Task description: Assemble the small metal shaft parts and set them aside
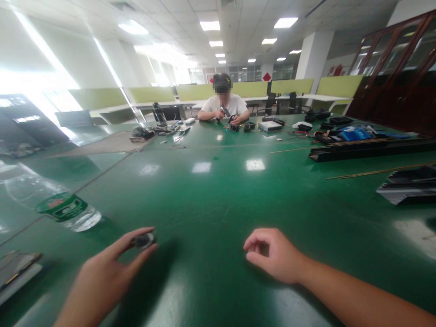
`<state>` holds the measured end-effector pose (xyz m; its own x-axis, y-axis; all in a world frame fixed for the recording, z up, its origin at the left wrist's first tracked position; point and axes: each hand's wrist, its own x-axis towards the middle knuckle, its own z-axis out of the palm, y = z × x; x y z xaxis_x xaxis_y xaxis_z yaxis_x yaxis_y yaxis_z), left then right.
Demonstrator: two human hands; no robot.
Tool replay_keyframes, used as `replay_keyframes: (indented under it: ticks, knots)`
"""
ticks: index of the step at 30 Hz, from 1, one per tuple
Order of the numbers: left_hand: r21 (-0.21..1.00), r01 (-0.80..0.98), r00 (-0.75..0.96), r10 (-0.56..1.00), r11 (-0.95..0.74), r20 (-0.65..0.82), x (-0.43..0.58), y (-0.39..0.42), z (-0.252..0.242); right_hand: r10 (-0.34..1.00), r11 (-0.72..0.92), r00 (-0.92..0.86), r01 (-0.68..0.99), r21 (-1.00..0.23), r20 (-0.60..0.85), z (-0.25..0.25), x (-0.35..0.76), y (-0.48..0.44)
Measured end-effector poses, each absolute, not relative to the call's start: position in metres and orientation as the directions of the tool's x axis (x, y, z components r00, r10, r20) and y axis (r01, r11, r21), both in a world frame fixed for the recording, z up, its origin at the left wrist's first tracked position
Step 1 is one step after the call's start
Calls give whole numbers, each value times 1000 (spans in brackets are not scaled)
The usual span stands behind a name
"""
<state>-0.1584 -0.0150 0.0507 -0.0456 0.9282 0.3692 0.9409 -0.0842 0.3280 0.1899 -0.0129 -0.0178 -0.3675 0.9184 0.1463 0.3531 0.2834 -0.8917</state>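
My left hand [105, 268] is raised over the green table at the lower left. Between its thumb and fingertips it grips a small round dark piece with a pale rim [145, 241]; its exact kind cannot be made out. My right hand [274, 254] is low over the table to the right, loosely curled. A gap shows between its thumb and fingers, and nothing is seen inside. A clear plastic water bottle with a green label [63, 206] is beyond my left hand, tilted in this view.
Across the green table [204, 195] a person in a white shirt [223, 106] handles a dark object. Black metal channels [371, 150], thin rods [364, 173] and a blue bundle [356, 133] lie at right. A flat device [18, 270] lies at the left edge.
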Motion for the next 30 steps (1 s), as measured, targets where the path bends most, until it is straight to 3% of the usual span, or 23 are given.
replay_keyframes:
  ticks: [4, 9, 13, 16, 30]
  knots:
    - [414, 817, 337, 915, -401, 221, -82, 9, 42, 926, 261, -348, 304, -916, 148, -16, 191, -14]
    - [556, 669, 536, 839, -493, 100, -3, 9, 30, 932, 254, -321, 250, -934, 168, -17, 192, -13]
    - [809, 449, 490, 862, -379, 132, 6, 3, 15, 925, 278, -333, 260, -925, 185, -20, 192, -12]
    - [924, 317, 443, 895, -214, 56, 2, 1, 7, 914, 290, -367, 289, -912, 174, -21, 193, -13]
    - [984, 165, 486, 874, -67, -22, 2, 1, 0, 909, 305, -365, 258, -917, 200, -19, 195, -14]
